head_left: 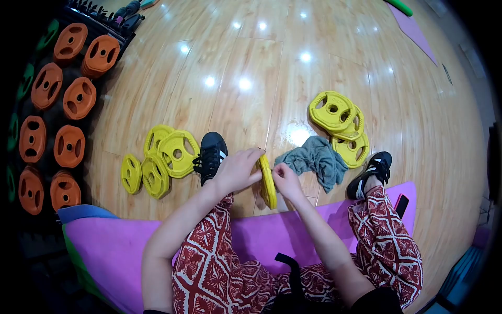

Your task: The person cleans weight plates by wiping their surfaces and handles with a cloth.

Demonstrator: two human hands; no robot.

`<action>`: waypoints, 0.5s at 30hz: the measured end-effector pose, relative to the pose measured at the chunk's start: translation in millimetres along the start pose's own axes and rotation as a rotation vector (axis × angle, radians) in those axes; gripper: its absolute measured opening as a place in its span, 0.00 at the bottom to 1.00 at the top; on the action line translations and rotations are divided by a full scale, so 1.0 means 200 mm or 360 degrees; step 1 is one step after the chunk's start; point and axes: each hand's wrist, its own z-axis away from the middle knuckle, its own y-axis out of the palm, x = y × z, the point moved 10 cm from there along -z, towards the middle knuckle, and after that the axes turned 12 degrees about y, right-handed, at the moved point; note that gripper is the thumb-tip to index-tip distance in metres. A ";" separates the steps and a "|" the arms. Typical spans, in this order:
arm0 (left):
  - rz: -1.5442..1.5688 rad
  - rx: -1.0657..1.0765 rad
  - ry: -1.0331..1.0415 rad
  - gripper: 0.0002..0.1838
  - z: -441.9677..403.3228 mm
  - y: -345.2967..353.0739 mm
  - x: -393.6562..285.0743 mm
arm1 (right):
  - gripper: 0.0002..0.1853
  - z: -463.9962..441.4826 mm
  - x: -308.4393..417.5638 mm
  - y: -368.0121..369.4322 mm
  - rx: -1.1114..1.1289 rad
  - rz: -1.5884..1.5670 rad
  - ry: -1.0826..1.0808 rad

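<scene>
My left hand (239,170) grips a yellow weight plate (267,183) and holds it on edge between my legs, its rim turned toward me. On the plate's right side, my right hand (287,181) is closed with its fingertips pinched against the face. What those fingers hold, if anything, is hidden. Just beyond my right hand, a crumpled grey-green towel (316,159) lies on the floor. Several yellow plates (178,153) lie overlapping left of my left shoe (210,157). Another overlapping group of yellow plates (333,111) sits behind the towel.
Orange weight plates (69,146) hang on a dark rack at the left, with green ones behind. Under my legs is a purple mat (120,246). A phone-like item (401,205) rests near my right shoe (370,174). A pink mat (413,31) lies at the far right.
</scene>
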 end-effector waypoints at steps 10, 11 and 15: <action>0.1328 0.0022 -0.0376 0.29 0.10 0.15 0.16 | 0.12 0.12 0.22 0.07 0.0316 -0.0287 -0.0039; 0.1425 0.0080 -0.0456 0.30 0.12 0.17 0.15 | 0.12 0.11 0.20 0.07 0.0322 -0.0283 -0.0039; 0.0863 0.0115 -0.0143 0.32 0.09 0.14 0.13 | 0.16 0.05 0.14 -0.02 0.0082 0.0337 -0.0314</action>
